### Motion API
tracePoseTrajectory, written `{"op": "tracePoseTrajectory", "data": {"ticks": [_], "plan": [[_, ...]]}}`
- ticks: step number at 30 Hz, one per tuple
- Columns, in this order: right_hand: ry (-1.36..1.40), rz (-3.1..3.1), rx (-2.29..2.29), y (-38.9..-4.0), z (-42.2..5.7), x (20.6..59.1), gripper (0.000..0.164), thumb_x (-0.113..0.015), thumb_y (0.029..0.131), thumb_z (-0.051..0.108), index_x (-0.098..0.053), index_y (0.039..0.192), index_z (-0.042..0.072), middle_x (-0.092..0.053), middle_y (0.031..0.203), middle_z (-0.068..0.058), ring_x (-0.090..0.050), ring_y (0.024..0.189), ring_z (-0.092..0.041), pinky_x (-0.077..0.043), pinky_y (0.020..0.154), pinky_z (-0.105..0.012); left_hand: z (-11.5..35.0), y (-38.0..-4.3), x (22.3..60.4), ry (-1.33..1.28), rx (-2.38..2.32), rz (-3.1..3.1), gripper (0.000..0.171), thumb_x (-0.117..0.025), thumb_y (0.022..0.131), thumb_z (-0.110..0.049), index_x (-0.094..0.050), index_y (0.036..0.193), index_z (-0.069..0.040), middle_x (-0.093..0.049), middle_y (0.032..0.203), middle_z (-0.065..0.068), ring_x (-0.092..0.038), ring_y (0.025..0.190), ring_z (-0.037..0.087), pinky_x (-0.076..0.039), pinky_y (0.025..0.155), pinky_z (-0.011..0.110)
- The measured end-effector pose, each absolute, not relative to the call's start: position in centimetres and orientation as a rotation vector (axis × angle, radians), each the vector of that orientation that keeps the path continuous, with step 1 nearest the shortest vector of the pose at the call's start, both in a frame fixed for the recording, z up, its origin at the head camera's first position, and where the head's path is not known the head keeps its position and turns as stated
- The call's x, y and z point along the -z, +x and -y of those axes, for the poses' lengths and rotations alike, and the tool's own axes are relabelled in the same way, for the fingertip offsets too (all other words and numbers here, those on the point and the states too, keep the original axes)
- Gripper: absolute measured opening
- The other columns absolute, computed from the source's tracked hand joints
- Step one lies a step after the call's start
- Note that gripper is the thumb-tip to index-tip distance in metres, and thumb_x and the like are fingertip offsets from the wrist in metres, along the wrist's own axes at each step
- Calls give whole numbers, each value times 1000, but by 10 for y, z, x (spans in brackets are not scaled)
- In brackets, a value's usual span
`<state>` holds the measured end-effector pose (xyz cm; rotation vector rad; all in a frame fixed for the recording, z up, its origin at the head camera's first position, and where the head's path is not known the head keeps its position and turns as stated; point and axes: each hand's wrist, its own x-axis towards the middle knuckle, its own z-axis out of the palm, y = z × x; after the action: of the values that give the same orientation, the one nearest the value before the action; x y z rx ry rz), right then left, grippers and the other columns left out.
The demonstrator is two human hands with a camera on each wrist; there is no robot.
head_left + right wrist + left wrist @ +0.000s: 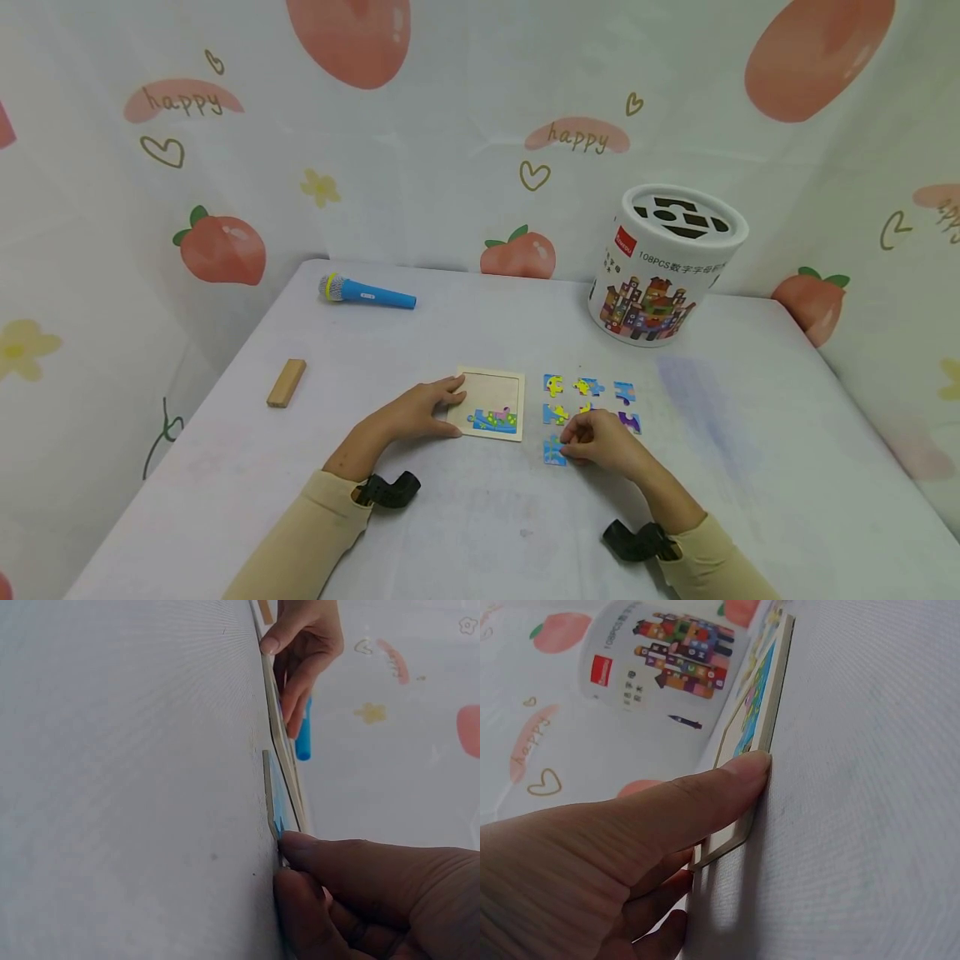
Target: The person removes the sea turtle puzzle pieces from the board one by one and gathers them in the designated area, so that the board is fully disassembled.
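My left hand [422, 410] grips the left side of a square wooden puzzle board [487, 385], its thumb on the near corner and fingers along the rim. The board lies flat on the table, with joined blue, green and pink pieces [495, 420] along its bottom. Right of the board, my right hand [607, 443] pinches the right edge of a blue puzzle piece [552, 451], which appears flat on the table in the right wrist view. Several loose puzzle pieces [588, 386] lie in rows beyond that hand, which partly hides some of them.
A tall white printed tub [652, 275] with a cut-out lid stands at the back right. At the back left lies a blue toy microphone [375, 294]. A small wooden block [287, 383] rests near the table's left edge. A patterned cloth hangs behind the table.
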<state>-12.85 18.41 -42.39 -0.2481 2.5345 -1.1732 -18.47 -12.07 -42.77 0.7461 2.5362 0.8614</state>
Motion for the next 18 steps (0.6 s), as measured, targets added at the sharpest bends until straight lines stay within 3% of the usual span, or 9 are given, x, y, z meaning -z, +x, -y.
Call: {"op": "tracePoseTrajectory", "data": {"ticks": [18], "plan": [[-224,-2570,1151,-124,-182,422,8,-70,80,5,-63,81,2,-56,69,-2,-52,61,-10,-49,55,-20,121,-183,426,762,-855,-2535,65,-74,80,-24,-47,135,-3,-27,153,5,-20,143,27,-23,115,45]]}}
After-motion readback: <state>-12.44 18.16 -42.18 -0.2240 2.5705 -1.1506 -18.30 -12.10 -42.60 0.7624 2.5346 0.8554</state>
